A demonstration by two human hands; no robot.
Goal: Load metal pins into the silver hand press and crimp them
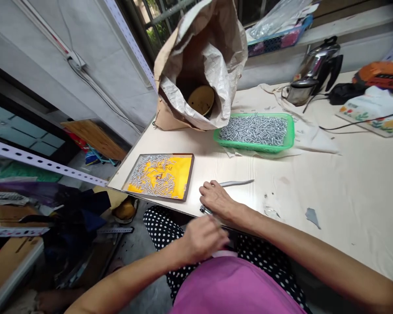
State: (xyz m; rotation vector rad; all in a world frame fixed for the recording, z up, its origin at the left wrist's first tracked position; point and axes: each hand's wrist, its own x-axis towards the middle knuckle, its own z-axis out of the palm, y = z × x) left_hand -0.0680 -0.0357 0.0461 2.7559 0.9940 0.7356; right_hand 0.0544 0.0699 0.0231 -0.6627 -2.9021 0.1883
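Observation:
My right hand [216, 198] rests at the table's front edge with its fingers curled down, and what lies under them is hidden. A thin grey strip [237, 183], pointed at one end, lies on the tabletop right beside its fingers. Just below that hand a small shiny metal piece [205, 210] shows at the edge; its kind is unclear. Nearer my body, my left hand [205, 235] is closed and slightly smeared by motion, its contents hidden. Left of both hands, a shallow tray [190, 174] with a yellow bottom holds many small silvery metal pins [153, 185].
A green basket [291, 135] full of similar metal pieces stands behind, beside a large open paper sack [170, 104]. Farther right are a steel kettle [319, 61], a metal cup [299, 91] and an orange tool [381, 75]. A grey scrap [312, 217] lies on the table [353, 187].

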